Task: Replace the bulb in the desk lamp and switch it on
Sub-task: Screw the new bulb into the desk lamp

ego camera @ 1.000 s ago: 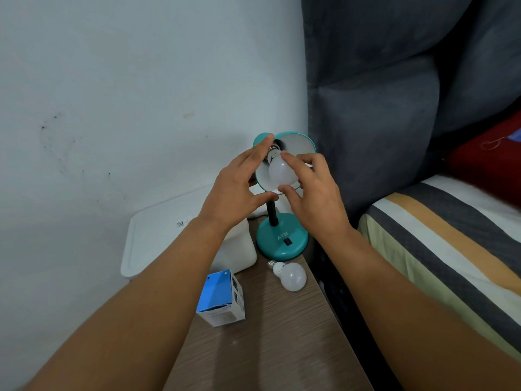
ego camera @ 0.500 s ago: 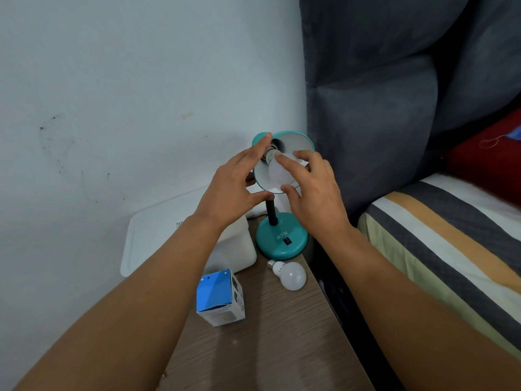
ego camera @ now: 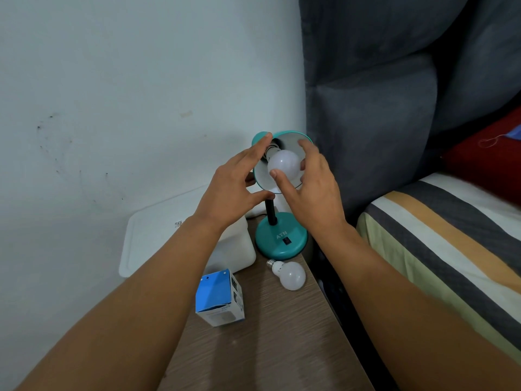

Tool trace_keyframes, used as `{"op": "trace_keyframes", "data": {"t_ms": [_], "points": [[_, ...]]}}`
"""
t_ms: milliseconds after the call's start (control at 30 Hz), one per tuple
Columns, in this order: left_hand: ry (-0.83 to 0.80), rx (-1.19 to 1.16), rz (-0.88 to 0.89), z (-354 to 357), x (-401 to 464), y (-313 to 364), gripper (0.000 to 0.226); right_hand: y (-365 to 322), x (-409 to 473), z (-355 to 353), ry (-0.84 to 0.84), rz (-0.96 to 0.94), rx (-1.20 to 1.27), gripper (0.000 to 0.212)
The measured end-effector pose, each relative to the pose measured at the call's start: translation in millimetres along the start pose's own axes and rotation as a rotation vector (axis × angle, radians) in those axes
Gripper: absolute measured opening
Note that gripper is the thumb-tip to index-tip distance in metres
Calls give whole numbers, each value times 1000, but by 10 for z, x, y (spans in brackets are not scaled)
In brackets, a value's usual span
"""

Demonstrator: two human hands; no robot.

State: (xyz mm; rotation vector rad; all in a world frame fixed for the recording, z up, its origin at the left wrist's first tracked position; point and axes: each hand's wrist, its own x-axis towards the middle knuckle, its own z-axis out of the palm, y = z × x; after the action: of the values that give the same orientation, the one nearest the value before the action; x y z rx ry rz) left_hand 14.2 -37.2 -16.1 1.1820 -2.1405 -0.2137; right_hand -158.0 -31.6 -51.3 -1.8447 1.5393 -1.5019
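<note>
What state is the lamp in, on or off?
Off: the bulb in the shade shows no glow, and its thread shows outside the socket, with the right hand gripping it.

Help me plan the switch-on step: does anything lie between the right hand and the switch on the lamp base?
Nothing visible does. The right hand grips the bulb above; the switch sits uncovered on the lamp base below, the spare bulb lying beside the base.

Two bare forearms (ego camera: 141, 292); bare left grip (ego camera: 234, 190); bare right grip (ego camera: 313, 190)
</note>
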Motion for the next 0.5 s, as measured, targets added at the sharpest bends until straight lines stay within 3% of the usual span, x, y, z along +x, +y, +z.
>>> {"op": "trace_keyframes", "data": {"t_ms": [133,267,500], "points": [[10,-1,7,-4,5,-16,108,-14,-20,9,6,-71,50,47],[20,12,13,2,6,-25,104,-1,-26,17,-35,-133,51,67],[16,3,5,6,-2,-25,104,0,-7,17,25,-19,37,60]]}}
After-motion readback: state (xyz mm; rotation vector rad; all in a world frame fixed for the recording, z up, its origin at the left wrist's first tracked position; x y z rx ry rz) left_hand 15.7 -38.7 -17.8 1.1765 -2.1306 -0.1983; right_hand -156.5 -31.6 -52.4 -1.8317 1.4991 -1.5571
